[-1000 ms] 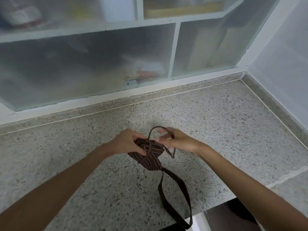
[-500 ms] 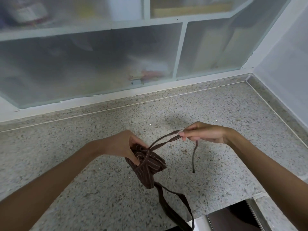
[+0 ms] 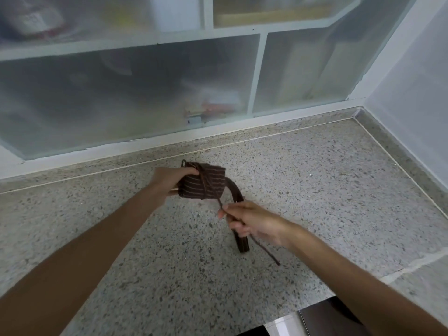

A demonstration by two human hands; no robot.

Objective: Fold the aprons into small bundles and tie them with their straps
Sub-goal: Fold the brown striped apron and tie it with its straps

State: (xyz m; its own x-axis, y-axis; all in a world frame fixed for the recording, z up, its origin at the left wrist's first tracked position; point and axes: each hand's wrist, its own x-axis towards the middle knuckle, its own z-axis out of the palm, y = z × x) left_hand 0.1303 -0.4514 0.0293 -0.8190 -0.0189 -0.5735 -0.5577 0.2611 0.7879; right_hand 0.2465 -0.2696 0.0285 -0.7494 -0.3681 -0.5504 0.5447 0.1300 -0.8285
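Since half a second ago, right hand swung down, fingers pinching thin strap; left hand grips soft, light apron bundle.

We find no text, label, brand, number or sign that we can read. Whatever stands behind the frosted panels is blurred beyond reading, and the striped apron bundle carries only stripes.

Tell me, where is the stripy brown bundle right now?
In the head view the stripy apron bundle sits mid-frame over the speckled counter, gripped by the left hand, while the right hand pulls its thin strap just below.
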